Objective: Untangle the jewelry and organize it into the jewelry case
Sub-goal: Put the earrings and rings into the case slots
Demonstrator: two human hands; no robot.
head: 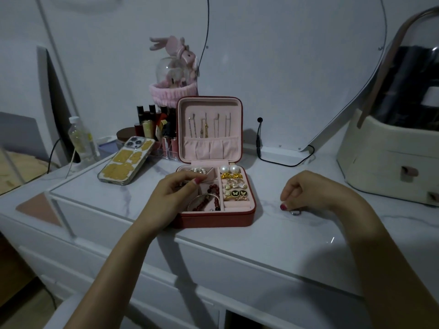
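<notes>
Red jewelry case (215,219) open on the marble bench (273,233), lid propped upright, chains hanging on the hooks in the lid. Base compartments mostly filled: pearl earrings (229,168) and gold studs on the right, red bead bracelet (215,198) in the lower left. Left hand (175,189) over the case's left side, fingers curled with thumb meeting them as if pinching; what it grips, if anything, impossible to tell. Right hand (301,191) well apart to the right, fingers loosely curled over a small metal ring (295,213) lying on the bench, thumb tip just beside it, grip not confirmed.

Risks from here: ring skidding on the slick surface under a glancing pinch; left wrist nudging the case and unsettling sorted pieces; dim light hiding fine links.
</notes>
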